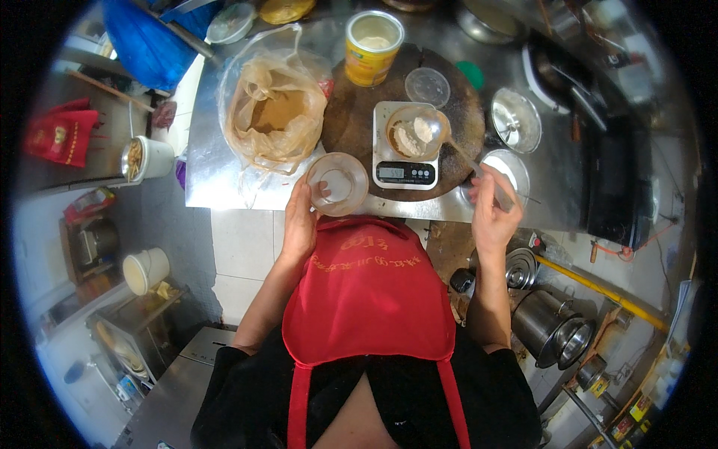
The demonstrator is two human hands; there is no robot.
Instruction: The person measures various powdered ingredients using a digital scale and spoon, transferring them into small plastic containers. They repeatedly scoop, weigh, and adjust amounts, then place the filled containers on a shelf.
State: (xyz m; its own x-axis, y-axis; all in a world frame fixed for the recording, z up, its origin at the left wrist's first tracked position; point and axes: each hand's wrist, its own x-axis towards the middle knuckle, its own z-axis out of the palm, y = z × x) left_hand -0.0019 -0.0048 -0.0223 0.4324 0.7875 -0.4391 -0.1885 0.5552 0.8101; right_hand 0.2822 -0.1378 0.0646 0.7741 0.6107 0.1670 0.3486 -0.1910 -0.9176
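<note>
My left hand (303,216) holds a clear plastic tub (337,184) by its side, at the front edge of the steel table. My right hand (496,210) grips the handle of a metal spoon (432,127), whose bowl carries pale powder over a round container (399,151). That container stands on a white digital scale (380,168) and holds brown and pale powder. The scale rests on a round wooden board (465,143). Behind it are a yellow tin (367,64) with pale powder inside and a clear lid (427,87). An open plastic bag (275,112) of brown powder lies to the left.
Metal bowls (516,120) and a white-filled bowl (507,168) stand right of the board, near a green round item (470,74). A dark wok (552,78) lies farther right. Metal pots (544,320) stand low at the right, and a white bucket (146,271) at the left.
</note>
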